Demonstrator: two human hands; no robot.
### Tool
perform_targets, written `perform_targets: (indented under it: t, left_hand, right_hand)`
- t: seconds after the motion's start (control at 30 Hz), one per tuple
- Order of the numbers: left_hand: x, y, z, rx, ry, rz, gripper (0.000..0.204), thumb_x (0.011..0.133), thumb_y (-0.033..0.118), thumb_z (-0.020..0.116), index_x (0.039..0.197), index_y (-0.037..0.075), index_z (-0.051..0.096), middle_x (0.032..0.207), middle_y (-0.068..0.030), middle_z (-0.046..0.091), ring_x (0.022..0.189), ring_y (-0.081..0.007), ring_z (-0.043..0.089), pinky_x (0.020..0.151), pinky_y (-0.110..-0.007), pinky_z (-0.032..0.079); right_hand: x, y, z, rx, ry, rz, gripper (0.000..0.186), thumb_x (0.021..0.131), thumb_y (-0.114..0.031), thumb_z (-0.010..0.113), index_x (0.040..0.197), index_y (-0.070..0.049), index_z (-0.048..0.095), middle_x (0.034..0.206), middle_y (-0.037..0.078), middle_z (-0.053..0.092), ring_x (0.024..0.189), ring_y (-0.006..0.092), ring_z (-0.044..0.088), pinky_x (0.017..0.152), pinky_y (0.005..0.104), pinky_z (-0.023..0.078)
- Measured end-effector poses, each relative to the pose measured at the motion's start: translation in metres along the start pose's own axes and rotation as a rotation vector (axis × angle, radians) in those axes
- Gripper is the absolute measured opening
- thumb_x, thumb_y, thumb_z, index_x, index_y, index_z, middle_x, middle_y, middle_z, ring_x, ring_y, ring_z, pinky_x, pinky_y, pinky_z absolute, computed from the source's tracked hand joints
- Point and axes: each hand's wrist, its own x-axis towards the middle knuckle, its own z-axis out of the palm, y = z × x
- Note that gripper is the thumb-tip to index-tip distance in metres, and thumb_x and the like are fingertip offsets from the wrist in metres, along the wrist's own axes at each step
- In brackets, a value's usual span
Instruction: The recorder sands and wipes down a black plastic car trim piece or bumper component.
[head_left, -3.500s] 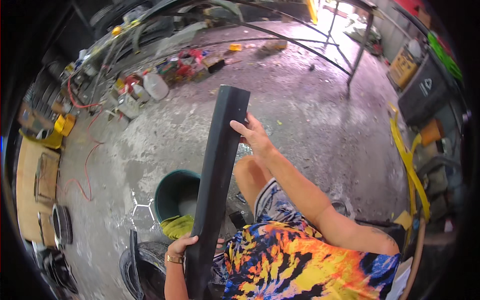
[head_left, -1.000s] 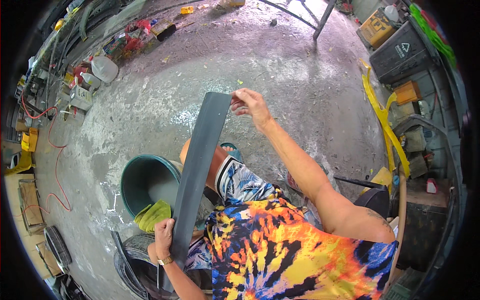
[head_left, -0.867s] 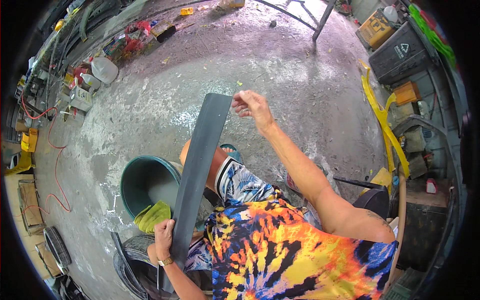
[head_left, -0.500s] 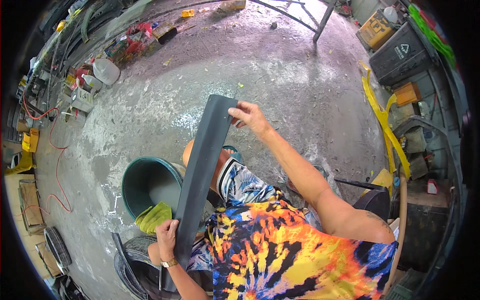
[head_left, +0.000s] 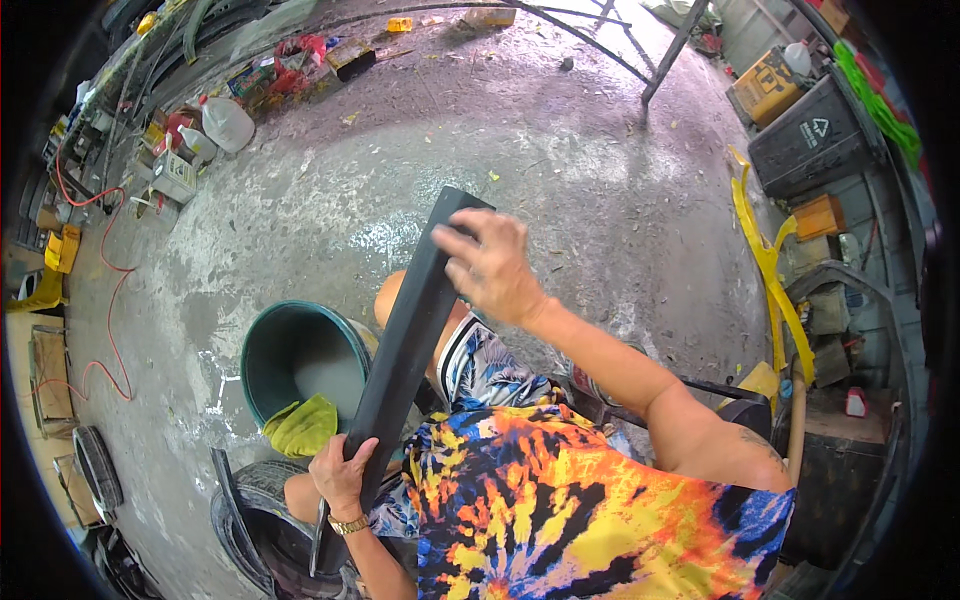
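A long dark grey plastic panel (head_left: 408,330) slants across my lap, its far end raised over the floor. My left hand (head_left: 340,472) grips its near lower end, thumb on top. Over the upper end, my right hand (head_left: 497,268) has its fingers apart, the tips at the panel's face and slightly blurred; whether they touch cannot be made out. A yellow-green cloth (head_left: 303,426) hangs over the near rim of a dark green bucket (head_left: 262,350), just beyond my left hand. Greyish liquid appears to be in the bucket.
A tyre (head_left: 232,515) lies by my left leg, with a dark strip (head_left: 230,490) against it. Plastic jugs (head_left: 228,124) and a red hose (head_left: 112,325) are on the left. Yellow strips (head_left: 768,250) and a grey bin (head_left: 812,138) line the right side.
My right hand has left its hold on the panel's upper right edge and moved over its face, fingers spread. The panel has turned slightly about its length; my left hand keeps its grip.
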Motion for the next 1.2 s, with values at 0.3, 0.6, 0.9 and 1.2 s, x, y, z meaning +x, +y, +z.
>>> perform_targets:
  t: [0.3,0.6,0.9,1.2]
  left_hand:
    - [-0.002,0.003,-0.001,0.022,0.045,0.027,0.05,0.079,0.052,0.081,0.089,0.005,0.066,0.072,-0.014,0.065,0.065,-0.0352,0.063,0.058,-0.043,0.05]
    - [0.001,0.008,-0.004,0.007,0.056,0.02,0.049,0.079,0.051,0.082,0.083,0.005,0.065,0.072,-0.0128,0.066,0.065,-0.0341,0.064,0.058,-0.042,0.05]
    - [0.006,0.011,-0.012,-0.178,-0.066,-0.155,0.046,0.074,0.041,0.088,0.089,0.003,0.067,0.081,-0.0151,0.067,0.072,-0.0354,0.065,0.062,-0.042,0.051]
    - [-0.016,-0.026,-0.055,-0.462,-0.471,-0.389,0.055,0.081,0.044,0.083,0.105,-0.003,0.07,0.084,-0.0206,0.072,0.078,-0.0374,0.068,0.073,-0.041,0.053]
  right_hand:
    - [0.006,0.03,0.017,-0.182,-0.134,-0.159,0.051,0.098,-0.042,0.059,0.147,-0.028,0.057,0.169,0.014,0.025,0.157,0.0352,0.016,0.124,0.0587,0.0]
    - [0.011,0.028,0.012,-0.273,-0.061,-0.095,0.052,0.1,-0.045,0.058,0.145,-0.019,0.059,0.168,0.017,0.025,0.156,0.0388,0.019,0.122,0.0629,0.009]
    - [-0.084,-0.103,0.035,0.359,-0.571,-0.66,0.033,0.087,-0.026,0.07,0.117,-0.012,0.065,0.15,0.014,0.05,0.145,0.0316,0.041,0.118,0.0554,0.028]
    - [-0.011,-0.022,-0.012,0.323,-0.178,-0.048,0.011,0.091,0.001,0.07,0.101,-0.003,0.07,0.096,0.013,0.068,0.088,0.0298,0.067,0.078,0.0372,0.054]
